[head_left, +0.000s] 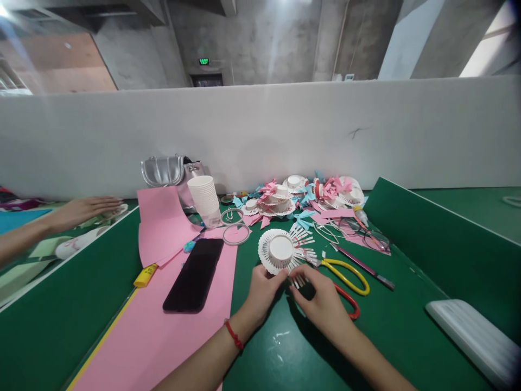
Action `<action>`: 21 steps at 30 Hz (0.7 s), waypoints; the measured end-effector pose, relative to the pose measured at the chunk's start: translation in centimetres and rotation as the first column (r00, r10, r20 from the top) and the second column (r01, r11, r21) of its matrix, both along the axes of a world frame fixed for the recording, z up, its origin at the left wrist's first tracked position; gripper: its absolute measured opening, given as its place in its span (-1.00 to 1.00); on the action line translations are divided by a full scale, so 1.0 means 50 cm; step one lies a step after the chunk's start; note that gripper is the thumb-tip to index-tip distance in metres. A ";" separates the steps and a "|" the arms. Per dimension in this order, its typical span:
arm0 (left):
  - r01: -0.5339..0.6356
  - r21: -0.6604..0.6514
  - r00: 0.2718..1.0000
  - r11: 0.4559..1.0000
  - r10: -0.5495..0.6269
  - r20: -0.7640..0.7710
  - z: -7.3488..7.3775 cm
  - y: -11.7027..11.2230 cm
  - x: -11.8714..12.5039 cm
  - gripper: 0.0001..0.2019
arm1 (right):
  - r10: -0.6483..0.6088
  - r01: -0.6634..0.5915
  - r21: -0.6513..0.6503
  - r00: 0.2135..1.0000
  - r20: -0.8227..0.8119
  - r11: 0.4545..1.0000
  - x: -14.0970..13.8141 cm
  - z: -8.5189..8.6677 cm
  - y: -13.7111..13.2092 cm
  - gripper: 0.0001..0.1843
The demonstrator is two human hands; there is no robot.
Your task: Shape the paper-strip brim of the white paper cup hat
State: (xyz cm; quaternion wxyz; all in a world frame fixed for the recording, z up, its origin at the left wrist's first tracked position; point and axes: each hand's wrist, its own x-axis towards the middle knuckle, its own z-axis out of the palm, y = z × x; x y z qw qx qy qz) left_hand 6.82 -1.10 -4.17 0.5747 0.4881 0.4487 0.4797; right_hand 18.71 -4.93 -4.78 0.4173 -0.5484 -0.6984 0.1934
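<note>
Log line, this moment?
left hand gripping white fringed paper cup rim | right hand pinching its cut strips | yellow-handled scissors beside right hand

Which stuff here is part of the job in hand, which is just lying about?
In use: cut paper cup, held by left hand and right hand; yellow scissors beside them.
Lying about: phone, silver bag, cup stack, glue stick.

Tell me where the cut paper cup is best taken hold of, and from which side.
Grip the paper cup by its round uncut base, from above, I'd judge: it stands raised in the middle, while the wall is slit into thin strips splayed flat on the table, too flimsy to lift by.
</note>
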 end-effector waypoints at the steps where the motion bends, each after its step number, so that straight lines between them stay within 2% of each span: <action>1: 0.006 -0.005 1.000 1.000 -0.006 0.013 -0.001 0.001 0.000 -0.89 | 0.006 -0.008 0.030 0.998 0.068 1.000 0.001 -0.002 -0.001 -0.78; 3: 0.008 -0.015 0.999 1.000 -0.008 0.036 -0.003 0.003 -0.001 -0.86 | -0.010 -0.008 0.088 0.979 0.203 0.996 0.004 -0.003 -0.003 -0.70; 5: -0.003 -0.021 0.999 1.000 0.004 0.047 -0.006 0.004 -0.001 -0.85 | -0.055 0.012 0.146 0.953 0.296 0.989 0.008 -0.001 -0.004 -0.71; 11: 0.004 -0.037 0.996 0.999 -0.001 0.084 -0.011 0.006 -0.001 -0.85 | -0.165 0.020 0.341 0.901 0.402 0.940 0.012 0.013 -0.009 -0.83; 17: -0.002 -0.022 0.999 1.000 0.002 0.040 0.000 0.002 -0.001 -0.84 | -0.198 0.037 0.387 0.901 0.385 0.921 0.002 0.011 -0.014 -0.84; 21: 0.044 0.034 0.999 0.998 -0.045 0.027 0.000 0.003 -0.001 -0.79 | -0.182 0.044 0.392 0.929 0.323 0.919 0.003 0.012 -0.017 -0.86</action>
